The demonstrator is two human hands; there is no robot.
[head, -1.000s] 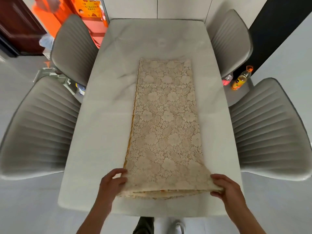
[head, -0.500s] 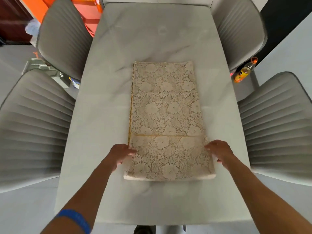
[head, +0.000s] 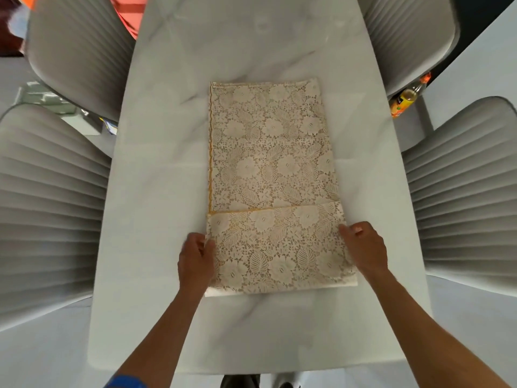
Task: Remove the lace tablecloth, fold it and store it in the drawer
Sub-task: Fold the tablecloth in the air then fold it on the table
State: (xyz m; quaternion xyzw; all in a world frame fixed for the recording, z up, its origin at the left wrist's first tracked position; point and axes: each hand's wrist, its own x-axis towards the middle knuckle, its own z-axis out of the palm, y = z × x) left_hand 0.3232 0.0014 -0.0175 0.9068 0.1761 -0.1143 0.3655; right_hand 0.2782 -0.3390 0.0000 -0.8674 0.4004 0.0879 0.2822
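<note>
Lace tablecloth (head: 272, 175) mid-frame on bench (head: 156, 191); my left hand (head: 195, 260), right hand (head: 363, 249) fingers pinching folded side edges; I'd keep corners aligned.

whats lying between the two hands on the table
In the head view, the folded-over near part of the lace tablecloth spans the stretch between the left hand and right hand.

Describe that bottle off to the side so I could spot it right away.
Start at the long white table and look past its right edge, into the gap between the two grey chairs there. The bottle stands low in that gap, lying partly behind the table edge. It is the only bright orange-yellow thing on that side.
</note>
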